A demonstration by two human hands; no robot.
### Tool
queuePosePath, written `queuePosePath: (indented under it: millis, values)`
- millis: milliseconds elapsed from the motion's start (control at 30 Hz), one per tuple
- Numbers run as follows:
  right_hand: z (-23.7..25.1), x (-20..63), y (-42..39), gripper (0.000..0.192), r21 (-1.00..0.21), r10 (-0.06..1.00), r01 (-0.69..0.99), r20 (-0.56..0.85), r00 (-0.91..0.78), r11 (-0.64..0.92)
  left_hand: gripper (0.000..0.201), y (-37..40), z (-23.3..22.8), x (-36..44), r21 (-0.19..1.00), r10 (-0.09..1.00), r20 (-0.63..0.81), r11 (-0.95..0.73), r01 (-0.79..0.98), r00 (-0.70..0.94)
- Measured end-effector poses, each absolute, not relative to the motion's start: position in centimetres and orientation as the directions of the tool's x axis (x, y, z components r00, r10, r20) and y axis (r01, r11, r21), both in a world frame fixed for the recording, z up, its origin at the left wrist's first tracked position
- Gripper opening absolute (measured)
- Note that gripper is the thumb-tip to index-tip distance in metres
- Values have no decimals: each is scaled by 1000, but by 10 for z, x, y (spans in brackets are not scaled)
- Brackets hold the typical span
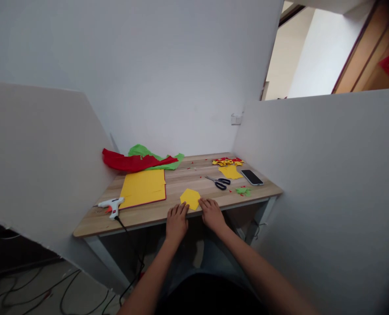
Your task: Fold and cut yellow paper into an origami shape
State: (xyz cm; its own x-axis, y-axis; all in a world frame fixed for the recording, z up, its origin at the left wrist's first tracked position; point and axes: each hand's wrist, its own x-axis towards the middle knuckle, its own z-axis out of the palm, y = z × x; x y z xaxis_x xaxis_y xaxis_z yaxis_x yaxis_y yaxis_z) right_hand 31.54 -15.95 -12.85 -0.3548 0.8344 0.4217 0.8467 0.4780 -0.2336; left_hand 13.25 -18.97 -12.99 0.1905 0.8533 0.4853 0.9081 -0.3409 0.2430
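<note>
A piece of yellow paper, cut to a many-sided shape, lies near the front edge of the table. At its lower left edge my left hand holds it with the fingertips. My right hand grips its right edge, fingers curled and close together. Any part of the paper under the fingertips is hidden. Beyond my right hand lie black-handled scissors, blades pointing away to the left. Green paper scraps are to the right of that hand.
A yellow sheet stack and a white glue gun with its cord lie left. Crumpled red and green paper sit behind. A phone, yellow paper and cut pieces are right. Partitions flank the table.
</note>
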Motion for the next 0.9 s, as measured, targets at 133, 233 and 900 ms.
queuePosePath:
  millis: [133,233,900]
  values:
    - [-120,316,-162,39,-319,830,804,441,-342,501,41,-193,-121,127,357,855,501,-341,870,130]
    - [-108,320,-170,15,-406,813,729,459,-359,551,20,-197,-106,122,472,864,494,-363,803,100]
    - [52,310,-306,25,-915,915,46,397,-67,401,33,-326,52,144,980,978,188,-193,-41,-90]
